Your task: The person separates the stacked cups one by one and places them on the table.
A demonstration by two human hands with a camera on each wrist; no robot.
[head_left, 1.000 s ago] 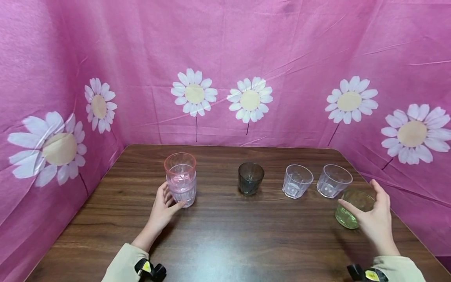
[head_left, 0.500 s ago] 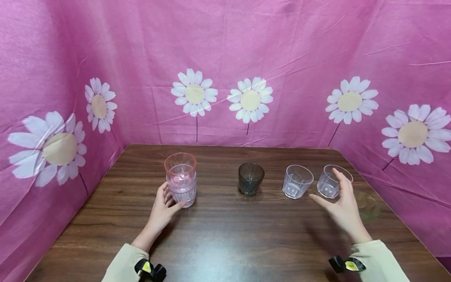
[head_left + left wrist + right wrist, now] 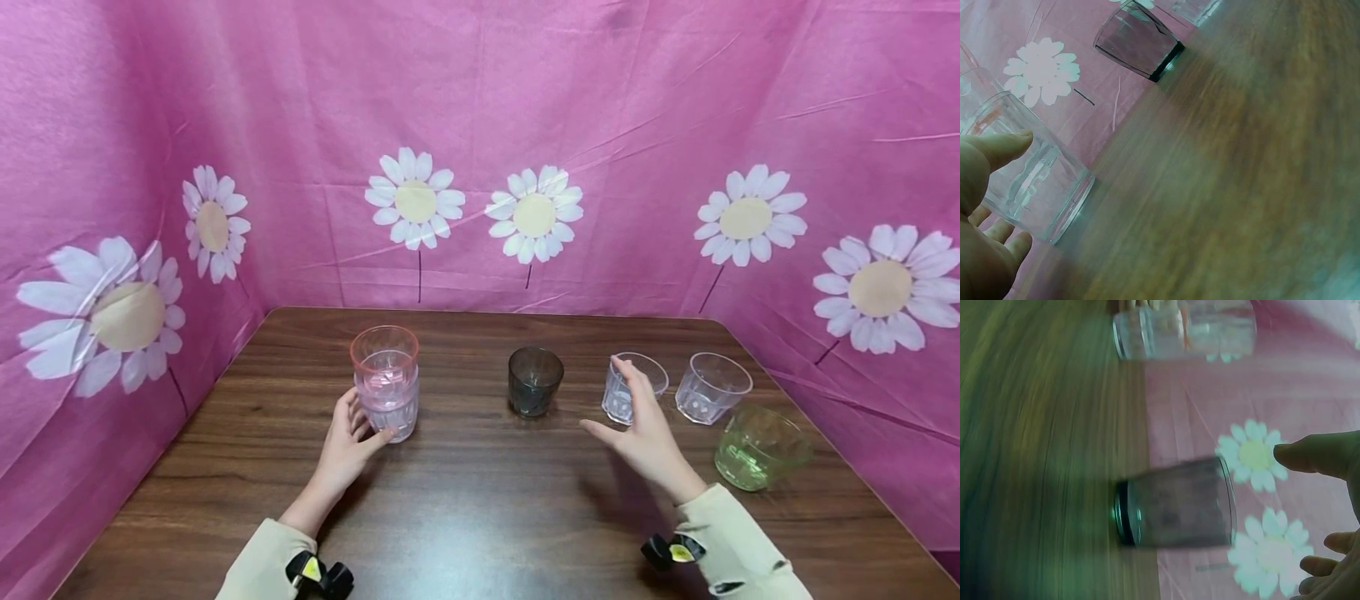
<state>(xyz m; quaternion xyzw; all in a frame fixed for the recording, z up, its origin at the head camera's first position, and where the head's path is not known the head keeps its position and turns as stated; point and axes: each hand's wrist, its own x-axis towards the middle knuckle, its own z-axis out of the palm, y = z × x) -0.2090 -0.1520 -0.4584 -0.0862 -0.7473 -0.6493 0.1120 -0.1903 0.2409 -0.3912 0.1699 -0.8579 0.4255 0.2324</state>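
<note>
Left hand [image 3: 347, 447] curled around the foot of the stacked pink cups [image 3: 386, 379], thumb and fingers touching the lowest one, toward the left edge of the wooden table [image 3: 480, 500]. Right hand [image 3: 643, 433] spread open above the table, gripping nothing, just in front of a clear cup [image 3: 632, 387], with the dark cup [image 3: 535, 380] to its left. Farther toward the right edge, another clear cup [image 3: 711, 387] and a green cup [image 3: 757, 447]; no readable writing or labels anywhere.
</note>
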